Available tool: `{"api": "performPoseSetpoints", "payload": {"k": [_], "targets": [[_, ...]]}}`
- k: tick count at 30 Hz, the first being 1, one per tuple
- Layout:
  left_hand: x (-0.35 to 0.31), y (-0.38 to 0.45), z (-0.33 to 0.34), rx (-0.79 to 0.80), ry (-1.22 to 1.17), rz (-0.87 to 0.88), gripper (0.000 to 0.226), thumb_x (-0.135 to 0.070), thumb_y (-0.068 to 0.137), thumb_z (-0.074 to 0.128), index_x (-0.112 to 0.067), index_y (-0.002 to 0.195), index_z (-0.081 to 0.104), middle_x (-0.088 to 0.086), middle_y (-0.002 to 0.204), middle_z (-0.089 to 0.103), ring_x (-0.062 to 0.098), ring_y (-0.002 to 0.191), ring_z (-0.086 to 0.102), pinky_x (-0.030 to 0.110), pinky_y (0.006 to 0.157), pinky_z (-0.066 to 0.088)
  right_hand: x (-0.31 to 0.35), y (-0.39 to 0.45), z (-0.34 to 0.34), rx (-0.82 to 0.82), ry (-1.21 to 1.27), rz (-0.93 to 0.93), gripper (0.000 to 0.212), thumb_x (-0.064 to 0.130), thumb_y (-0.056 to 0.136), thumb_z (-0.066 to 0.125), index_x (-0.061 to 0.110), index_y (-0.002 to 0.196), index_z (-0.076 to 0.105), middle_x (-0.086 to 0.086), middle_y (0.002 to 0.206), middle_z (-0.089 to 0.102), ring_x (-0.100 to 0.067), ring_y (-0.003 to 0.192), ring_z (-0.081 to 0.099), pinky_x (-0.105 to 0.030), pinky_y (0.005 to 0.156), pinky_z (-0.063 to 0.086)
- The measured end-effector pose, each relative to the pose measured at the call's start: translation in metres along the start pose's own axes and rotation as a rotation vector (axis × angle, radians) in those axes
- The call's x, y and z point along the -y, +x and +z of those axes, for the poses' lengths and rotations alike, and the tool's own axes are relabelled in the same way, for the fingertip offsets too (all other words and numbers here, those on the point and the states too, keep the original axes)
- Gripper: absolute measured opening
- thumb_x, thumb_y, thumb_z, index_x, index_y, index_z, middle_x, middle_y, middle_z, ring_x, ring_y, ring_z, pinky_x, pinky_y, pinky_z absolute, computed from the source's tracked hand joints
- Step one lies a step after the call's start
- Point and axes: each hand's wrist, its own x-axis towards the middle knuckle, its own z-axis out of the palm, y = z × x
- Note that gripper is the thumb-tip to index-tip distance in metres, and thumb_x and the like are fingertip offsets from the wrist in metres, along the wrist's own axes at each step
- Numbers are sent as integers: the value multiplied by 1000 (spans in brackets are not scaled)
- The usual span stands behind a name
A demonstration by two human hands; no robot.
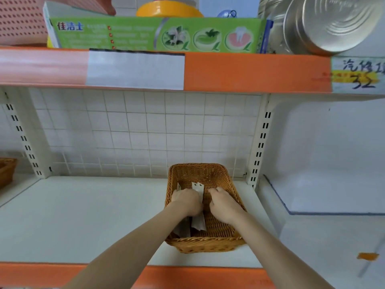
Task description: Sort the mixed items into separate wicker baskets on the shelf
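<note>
Wicker basket [200, 174] sits on a white shelf [83, 215] before a tiled wall. Inside it, the left hand [186, 200] curls around pale flat packets [199, 190]. Just to its right, the right hand [224, 205] is curled with knuckles up; whether it holds anything cannot be told

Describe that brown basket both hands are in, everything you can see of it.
The wicker basket is rectangular, woven of tan-brown strands, with a braided rim and flaring sides. It sits upright on the white lower shelf near the tiled back wall. The left hand grips pale packets inside it; the right hand, curled, is also inside.
</note>
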Motion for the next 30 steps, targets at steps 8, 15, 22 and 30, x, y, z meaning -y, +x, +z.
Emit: {"api": "performPoseSetpoints", "payload": {"k": [8,15,22,30], "targets": [[7,-3,-10,-94,-279,29,26,-13,98,38,1,104,60,16,107,63,28,98,62,30,76,48,4,11,-5,84,5,65,22,17,98,41,9,79,49,-9,98,51,-23,88,50,-30,70,41],[23,-3,-23,-240,-344,-4,18,-21,96,42,-5,97,50,12,92,61,26,80,57,31,63,43,18,21,7,155,-56,78,41,42,97,46,6,114,58,-17,124,49,-28,93,55,-32,72,44],[36,-17,-30,-296,-326,-64,14,-21,95,43,-9,90,45,6,81,55,25,75,55,32,62,44,18,22,8,158,-61,62,15,22,94,55,8,91,56,-9,97,53,-25,82,57,-28,58,40],[45,-40,-30,-318,-481,-148,25,-21,92,51,-3,109,46,9,90,55,24,81,55,25,53,38,26,10,5,64,152,83,20,20,94,50,6,109,48,-6,87,53,-19,70,52,-24,45,31]]}}
